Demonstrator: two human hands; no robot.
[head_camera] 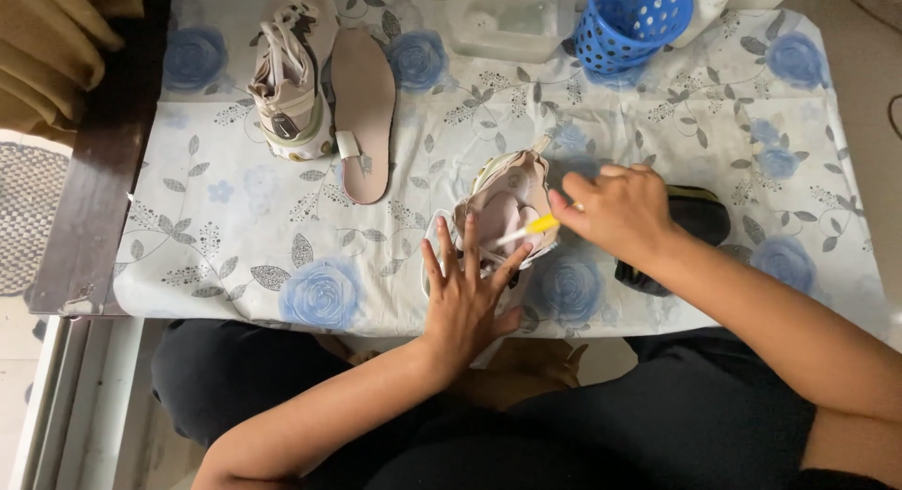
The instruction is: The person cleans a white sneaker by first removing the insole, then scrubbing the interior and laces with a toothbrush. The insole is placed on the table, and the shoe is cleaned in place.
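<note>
Two hands work on one beige shoe (503, 203) just below the middle of the frame, on a table with a blue-flowered cloth (235, 236). The left hand (465, 297) lies with fingers spread flat against the near end of the shoe, not curled round anything; it seems to be pressing the shoe down so it cannot slide. The right hand (615, 208) is pinched on a thin stick with a yellow handle (531, 229), whose pale end reaches into the shoe's opening, as if to work inside it.

The shoe's long axis runs from the lower left toward the upper right, its open mouth turned up to the camera; which end is the toe I cannot tell.

At upper left stand the matching shoe (287, 91) and, just beside it, a loose insole (362, 109), both lying lengthwise up and down the frame. A blue basket (629, 25) sits at the top, and a dark object (700, 222) lies partly hidden behind the right wrist.
</note>
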